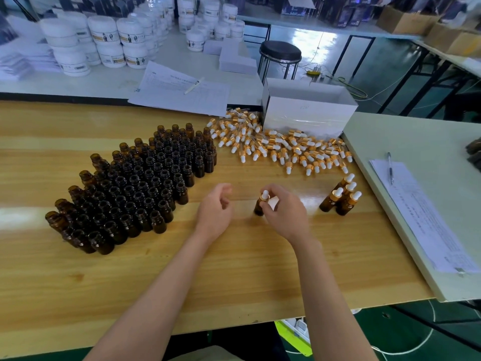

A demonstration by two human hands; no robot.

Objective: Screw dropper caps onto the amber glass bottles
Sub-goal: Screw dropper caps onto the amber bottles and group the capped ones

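An amber bottle (258, 208) stands on the wooden table (182, 277) at centre. A gold dropper cap with a white bulb (265, 195) sits on its neck, pinched by the fingers of my right hand (283, 212). My left hand (214, 208) hovers just left of the bottle with loosely curled fingers, holding nothing. Several uncapped amber bottles (135, 191) stand packed in rows to the left. A heap of loose dropper caps (281, 147) lies behind. Several capped bottles (341, 198) stand grouped to the right.
A white open box (308, 110) stands behind the caps. Papers with a pen (182, 89) lie at the back. A pale board (406, 204) with a form and pen (390, 168) borders the right. White jars (104, 40) crowd the far table; a stool (279, 52) stands beyond.
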